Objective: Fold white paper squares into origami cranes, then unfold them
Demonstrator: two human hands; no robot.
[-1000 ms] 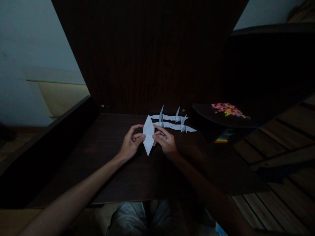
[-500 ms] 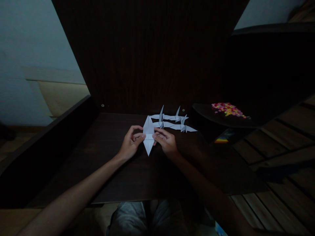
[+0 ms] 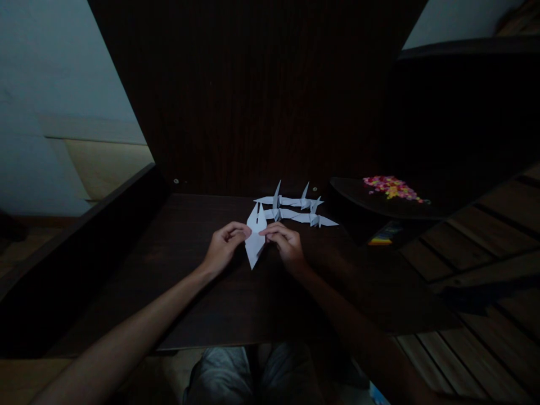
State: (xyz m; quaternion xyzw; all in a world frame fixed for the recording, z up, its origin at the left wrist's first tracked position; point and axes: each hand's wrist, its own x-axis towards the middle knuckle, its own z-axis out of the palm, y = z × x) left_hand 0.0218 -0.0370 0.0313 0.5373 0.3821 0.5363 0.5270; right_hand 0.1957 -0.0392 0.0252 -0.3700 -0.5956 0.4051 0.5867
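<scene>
Dim light falls on your dark brown wooden desk (image 3: 202, 320), and everything on it can be placed from the slim white folded-paper piece (image 3: 255, 245) you are working on. Nearest you, below that piece and past the desk's front edge, grey cloth (image 3: 223, 374) covers your legs. Your left hand (image 3: 224, 246) pinches the paper's left edge between thumb and bent fingers; your right hand (image 3: 287, 246) pinches its right edge in the same way, the two thumbs facing each other across its middle. Held so, the piece has one point towards you and, at its far end, two narrow points parted by a slit. Just beyond it and to its right, white folded-paper figures with upright spikes (image 3: 293, 214) lie in two rows. Well to its right, small pink, red and yellow pieces (image 3: 392, 188) are heaped on a dark curved-edged shelf (image 3: 354, 194); what they are is too small to tell. Behind the paper rises a tall dark wood-grained panel (image 3: 261, 101), and farther off to its left is a pale bluish wall (image 3: 54, 67).
</scene>
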